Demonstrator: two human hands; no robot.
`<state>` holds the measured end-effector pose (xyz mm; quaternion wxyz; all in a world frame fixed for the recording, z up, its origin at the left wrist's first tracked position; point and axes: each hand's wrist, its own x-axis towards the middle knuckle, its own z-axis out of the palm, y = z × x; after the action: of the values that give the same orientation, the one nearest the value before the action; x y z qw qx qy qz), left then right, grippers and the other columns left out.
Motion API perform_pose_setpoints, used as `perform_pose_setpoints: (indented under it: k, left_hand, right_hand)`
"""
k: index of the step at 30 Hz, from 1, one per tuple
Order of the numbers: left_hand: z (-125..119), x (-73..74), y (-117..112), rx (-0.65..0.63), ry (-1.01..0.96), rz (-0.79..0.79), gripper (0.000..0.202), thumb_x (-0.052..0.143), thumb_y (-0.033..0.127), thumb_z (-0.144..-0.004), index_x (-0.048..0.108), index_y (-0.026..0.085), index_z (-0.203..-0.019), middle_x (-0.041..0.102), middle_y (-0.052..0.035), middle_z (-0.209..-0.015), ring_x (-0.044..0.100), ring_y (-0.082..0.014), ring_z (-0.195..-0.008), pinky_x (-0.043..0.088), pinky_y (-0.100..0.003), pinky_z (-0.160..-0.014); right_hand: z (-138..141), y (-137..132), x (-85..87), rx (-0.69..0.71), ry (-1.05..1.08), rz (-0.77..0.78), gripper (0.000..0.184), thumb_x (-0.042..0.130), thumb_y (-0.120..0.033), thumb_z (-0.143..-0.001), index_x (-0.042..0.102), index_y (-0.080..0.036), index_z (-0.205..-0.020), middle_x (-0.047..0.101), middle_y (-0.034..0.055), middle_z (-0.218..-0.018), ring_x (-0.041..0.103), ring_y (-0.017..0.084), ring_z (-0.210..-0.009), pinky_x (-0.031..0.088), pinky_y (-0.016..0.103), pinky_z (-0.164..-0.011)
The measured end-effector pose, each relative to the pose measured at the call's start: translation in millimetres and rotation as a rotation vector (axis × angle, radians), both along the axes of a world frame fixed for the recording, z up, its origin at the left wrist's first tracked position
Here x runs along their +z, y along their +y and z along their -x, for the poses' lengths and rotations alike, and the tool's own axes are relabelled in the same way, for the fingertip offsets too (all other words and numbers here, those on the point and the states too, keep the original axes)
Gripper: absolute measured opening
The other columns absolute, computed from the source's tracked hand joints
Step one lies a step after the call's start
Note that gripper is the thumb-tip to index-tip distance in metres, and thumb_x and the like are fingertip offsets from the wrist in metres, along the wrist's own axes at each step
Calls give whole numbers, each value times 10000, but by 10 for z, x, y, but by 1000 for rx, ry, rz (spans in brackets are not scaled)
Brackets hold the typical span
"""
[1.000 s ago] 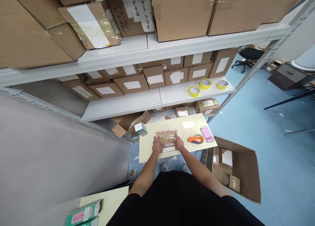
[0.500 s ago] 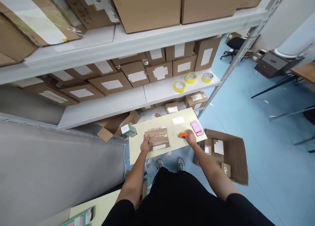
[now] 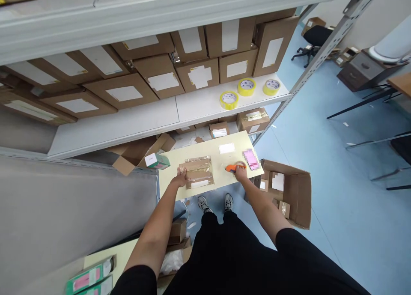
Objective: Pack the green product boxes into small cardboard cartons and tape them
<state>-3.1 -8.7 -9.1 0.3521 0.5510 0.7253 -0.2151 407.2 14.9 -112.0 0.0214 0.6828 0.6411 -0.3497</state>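
Observation:
A flat cardboard package [image 3: 199, 174] with clear tape over it and a white label strip along its near edge lies on the cream tabletop [image 3: 170, 188]. My left hand [image 3: 181, 178] grips the package's left edge. On the right, my right hand [image 3: 240, 173] is closed around an orange tape dispenser [image 3: 230, 168] that carries a roll of tape, just above or on the tabletop; contact is unclear. A white label [image 3: 226, 148] lies behind the dispenser, and a blurred pink item [image 3: 251, 159] is right of my hand.
A green and white box [image 3: 157, 160] stands at the table's left end. An open carton [image 3: 297, 196] holding small boxes is at the right. Behind, a shelf [image 3: 144, 115] bears labelled boxes and three yellow tape rolls [image 3: 246, 86]. More cartons [image 3: 176, 231] are on the floor, lower left.
The view has tilted down and shifted, so everything appears moved. My left hand still grips the package's left side. My right hand still holds the tape dispenser, its tape roll now showing more.

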Motion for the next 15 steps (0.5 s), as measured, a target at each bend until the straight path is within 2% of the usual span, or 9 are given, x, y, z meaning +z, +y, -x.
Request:
perform_pose_setpoints:
  k: [4, 7, 10, 12, 15]
  left_hand:
    - [-23, -16, -62, 50, 8, -41, 849, 569, 529, -967, 211, 315, -1707, -82, -142, -1774, 545, -407, -1430, 515, -494, -1090]
    - [-85, -31, -105, 100, -1, -61, 807, 551, 478, -986, 193, 376, -1701, -82, -103, -1782, 553, -383, -1428, 536, -509, -1066]
    - [-142, -29, -88, 147, -8, -41, 841, 588, 459, -968, 183, 385, -1701, -95, -80, -1782, 526, -390, -1451, 538, -529, -1066]
    - [-170, -21, -68, 174, -14, -33, 915, 664, 483, -923, 187, 395, -1699, -112, -68, -1780, 514, -398, -1459, 545, -516, -1063]
    - [-193, -29, -70, 236, -58, -46, 1032, 801, 491, -814, 257, 393, -1685, -87, -81, -1787, 532, -412, -1441, 567, -490, -1041]
  right_hand:
    - [6, 4, 37, 2, 56, -35, 462, 611, -426, -1003, 510, -108, -1323, 701, 223, -1177, 691, 341, -1071, 525, 433, -914]
    - [169, -103, 144, -53, 307, -194, 469, 578, -491, -994, 525, -158, -1320, 714, 154, -1067, 709, 318, -954, 565, 422, -816]
    - [555, -239, 376, -94, 582, -291, 585, 609, -546, -946, 501, -180, -1389, 716, 124, -1080, 698, 307, -958, 584, 457, -844]
    - [912, -301, 576, -73, 698, -295, 685, 657, -547, -911, 457, -183, -1456, 707, 134, -1188, 686, 308, -1039, 574, 482, -922]
    - [1437, -331, 822, -12, 844, -252, 720, 718, -570, -871, 481, -207, -1447, 700, 123, -1259, 670, 303, -1119, 558, 463, -986]
